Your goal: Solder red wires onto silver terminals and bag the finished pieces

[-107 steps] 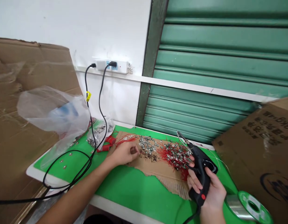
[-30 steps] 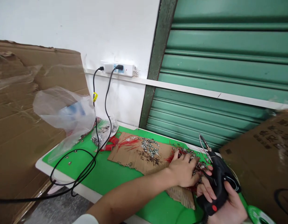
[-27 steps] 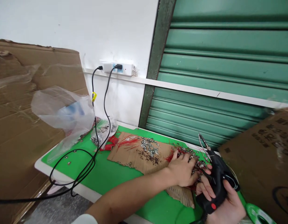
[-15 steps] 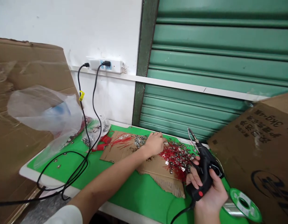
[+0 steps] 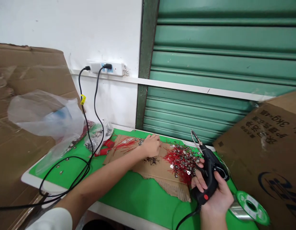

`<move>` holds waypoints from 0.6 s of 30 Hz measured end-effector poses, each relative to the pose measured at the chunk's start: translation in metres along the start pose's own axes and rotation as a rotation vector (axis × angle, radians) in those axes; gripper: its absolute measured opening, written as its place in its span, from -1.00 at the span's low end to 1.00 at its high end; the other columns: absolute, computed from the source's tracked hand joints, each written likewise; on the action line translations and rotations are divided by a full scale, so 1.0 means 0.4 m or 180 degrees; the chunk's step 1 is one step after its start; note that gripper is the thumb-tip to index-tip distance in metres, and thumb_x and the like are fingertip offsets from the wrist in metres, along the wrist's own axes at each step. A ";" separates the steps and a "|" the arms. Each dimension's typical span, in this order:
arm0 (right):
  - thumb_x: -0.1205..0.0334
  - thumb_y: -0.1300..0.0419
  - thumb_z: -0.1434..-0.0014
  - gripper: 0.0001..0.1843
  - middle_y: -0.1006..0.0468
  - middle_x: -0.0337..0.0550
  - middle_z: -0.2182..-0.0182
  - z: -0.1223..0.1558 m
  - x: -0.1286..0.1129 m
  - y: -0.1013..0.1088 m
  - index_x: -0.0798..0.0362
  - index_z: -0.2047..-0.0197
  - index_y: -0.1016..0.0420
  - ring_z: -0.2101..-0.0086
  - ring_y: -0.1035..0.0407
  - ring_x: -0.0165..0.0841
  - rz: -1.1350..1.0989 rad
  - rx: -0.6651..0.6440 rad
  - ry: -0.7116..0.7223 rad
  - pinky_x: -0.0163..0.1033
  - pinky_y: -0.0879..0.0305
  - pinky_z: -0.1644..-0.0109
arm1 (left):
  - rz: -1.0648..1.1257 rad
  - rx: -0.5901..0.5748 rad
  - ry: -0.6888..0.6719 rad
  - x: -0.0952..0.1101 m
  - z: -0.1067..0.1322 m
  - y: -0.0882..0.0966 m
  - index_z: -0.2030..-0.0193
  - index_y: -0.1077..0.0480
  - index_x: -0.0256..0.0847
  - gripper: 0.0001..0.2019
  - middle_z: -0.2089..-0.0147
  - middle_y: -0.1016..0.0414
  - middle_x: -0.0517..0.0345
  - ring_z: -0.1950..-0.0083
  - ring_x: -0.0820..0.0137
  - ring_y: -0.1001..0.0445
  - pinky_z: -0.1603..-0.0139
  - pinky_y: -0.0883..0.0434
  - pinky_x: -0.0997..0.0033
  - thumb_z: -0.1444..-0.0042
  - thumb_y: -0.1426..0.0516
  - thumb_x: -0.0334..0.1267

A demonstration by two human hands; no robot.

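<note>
My right hand [image 5: 216,196] is wrapped round the grip of a black soldering gun [image 5: 207,174] with a red button, its metal tip pointing up and away. My left hand [image 5: 151,145] reaches across a torn cardboard sheet [image 5: 162,175] and rests, fingers curled, over a heap of small silver metal parts [image 5: 150,159]; what its fingers hold is hidden. To the right of that hand lies a pile of red wires with metal terminals [image 5: 182,159], just left of the soldering gun.
The green table top [image 5: 138,195] carries a solder spool [image 5: 252,206] at right, plastic bags [image 5: 47,116] at left and black cords [image 5: 66,179] running up to a wall power strip [image 5: 106,67]. A cardboard box [image 5: 269,150] stands at right, more cardboard at left, a green shutter behind.
My left hand has drawn back from the red wire pile at right to the silver parts at the middle of the cardboard. The right hand still grips the soldering gun.
</note>
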State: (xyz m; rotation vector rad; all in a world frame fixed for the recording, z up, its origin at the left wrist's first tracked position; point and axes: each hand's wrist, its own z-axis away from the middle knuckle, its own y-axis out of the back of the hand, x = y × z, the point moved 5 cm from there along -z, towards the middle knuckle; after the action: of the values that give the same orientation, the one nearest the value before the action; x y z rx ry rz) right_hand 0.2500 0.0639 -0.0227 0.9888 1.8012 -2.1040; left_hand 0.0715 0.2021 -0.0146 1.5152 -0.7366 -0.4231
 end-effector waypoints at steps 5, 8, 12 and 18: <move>0.21 -0.29 -0.02 -0.63 -0.46 -0.15 0.33 0.002 -0.003 -0.008 0.02 0.06 -0.46 0.66 -0.06 -0.54 0.0164 -0.0186 -0.0079 -0.41 -0.16 0.69 | 0.0063 -0.0025 -0.0044 -0.016 0.013 -0.003 -0.16 -0.37 -0.07 -0.58 -0.10 -0.35 -0.02 -0.09 0.20 -0.30 -0.11 -0.29 0.16 -0.20 0.07 -0.31; 0.23 -0.29 -0.02 -0.62 -0.46 -0.17 0.34 0.003 -0.003 -0.010 0.02 0.05 -0.45 0.66 -0.07 -0.56 0.0103 -0.0135 -0.0062 -0.43 -0.17 0.69 | -0.0077 -0.0093 -0.0170 -0.009 0.026 -0.012 -0.13 -0.40 -0.09 -0.59 -0.12 -0.34 -0.03 -0.09 0.18 -0.29 -0.12 -0.27 0.12 -0.18 0.05 -0.31; 0.24 -0.28 0.02 -0.58 -0.46 -0.16 0.36 0.004 0.002 -0.015 0.13 0.05 -0.47 0.68 -0.05 -0.57 0.0100 0.0071 -0.0131 -0.44 -0.20 0.70 | -0.0218 -0.0013 -0.0113 -0.027 0.073 -0.002 -0.06 -0.43 -0.15 -0.65 -0.12 -0.35 -0.07 -0.10 0.15 -0.28 -0.12 -0.28 0.10 -0.18 0.01 -0.29; 0.26 -0.30 0.10 -0.50 -0.48 -0.15 0.37 0.005 0.004 -0.011 0.18 0.02 -0.50 0.68 -0.07 -0.58 0.0252 0.0293 -0.0251 -0.44 -0.24 0.71 | -0.0035 0.0547 0.0568 -0.134 0.178 0.056 -0.05 -0.38 -0.13 -0.69 0.00 -0.40 0.04 -0.01 0.28 -0.35 -0.07 -0.35 0.27 -0.20 0.01 -0.30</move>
State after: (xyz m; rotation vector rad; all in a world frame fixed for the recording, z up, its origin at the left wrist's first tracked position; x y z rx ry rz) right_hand 0.2457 0.0635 -0.0202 0.9677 1.6148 -2.1630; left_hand -0.0187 0.1864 -0.0085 1.6945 -0.6369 -0.2333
